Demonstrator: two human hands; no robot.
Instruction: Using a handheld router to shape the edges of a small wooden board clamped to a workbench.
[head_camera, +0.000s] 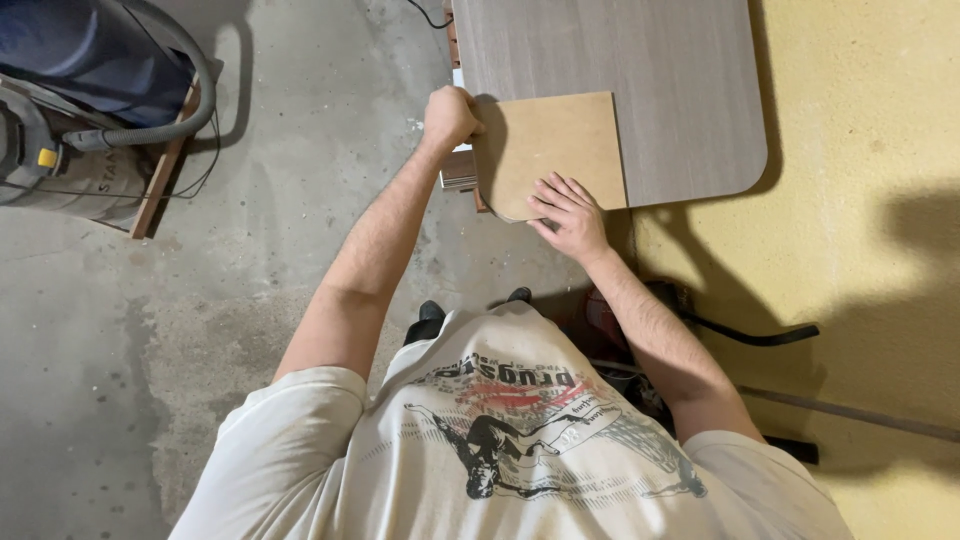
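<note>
The right hand (568, 215) lies flat near the centre of the frame, its fingers (556, 195) spread and pressed down on the lower corner of a tan fibreboard panel (550, 150). The left hand (450, 117), a little higher and to the left, is closed into a fist at the panel's left edge; whether it pinches the edge itself or something hidden behind it cannot be told.

The panel sits between the two hands, extending up and to the right from the right fingertips, roughly square with one rounded lower corner, so it shows no marked long axis. It rests on a larger grey wood-grain board (650, 70) that fills the upper middle of the frame, overhanging that board's left edge, where a thin white-edged stack (460, 172) shows beneath. Both hands touch the panel; the right covers more of it.

Further out, a vacuum with a grey hose (150, 125) stands in the upper left on the concrete floor (250, 250).
</note>
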